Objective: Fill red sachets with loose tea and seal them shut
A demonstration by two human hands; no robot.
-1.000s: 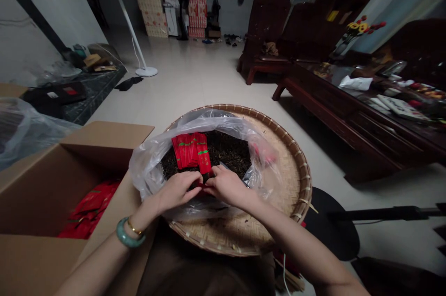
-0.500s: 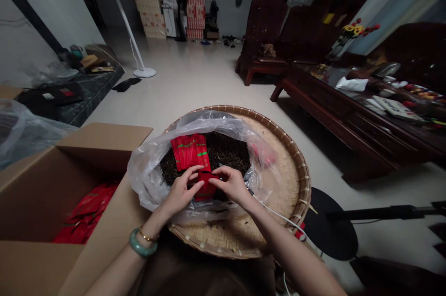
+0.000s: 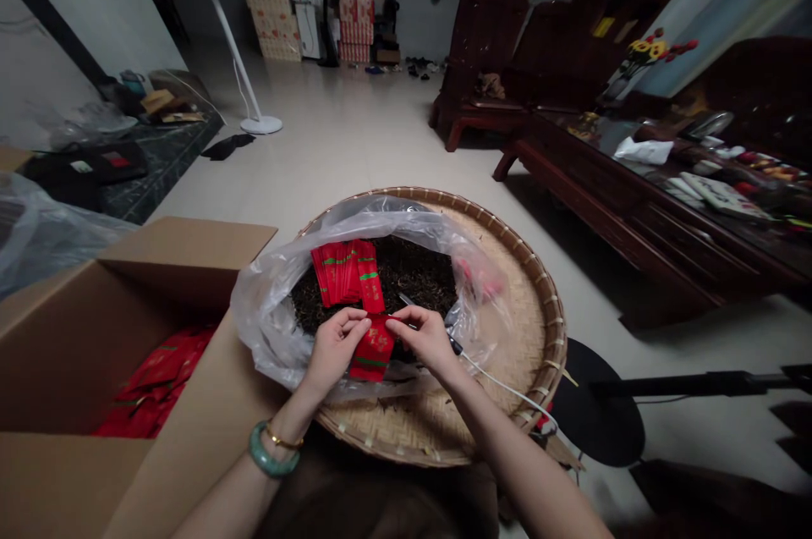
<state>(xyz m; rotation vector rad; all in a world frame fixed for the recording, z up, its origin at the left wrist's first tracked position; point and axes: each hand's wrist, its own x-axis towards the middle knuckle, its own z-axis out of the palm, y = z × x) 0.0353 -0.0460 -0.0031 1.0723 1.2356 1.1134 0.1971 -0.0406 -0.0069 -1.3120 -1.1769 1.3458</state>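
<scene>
In the head view, the left hand [image 3: 336, 347] and right hand [image 3: 424, 339] pinched a red sachet [image 3: 373, 350] between them, over loose dark tea [image 3: 409, 272] in a clear plastic bag [image 3: 270, 327], just below a stack of sachets [image 3: 346, 272], on a round bamboo tray [image 3: 545, 302].

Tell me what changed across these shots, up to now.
The red sachet has come out from under the fingers into full view, pinched at its top edge by the left hand and right hand. A white cord now shows, crossing the bamboo tray. The red sachet stack and plastic bag stayed put.
</scene>
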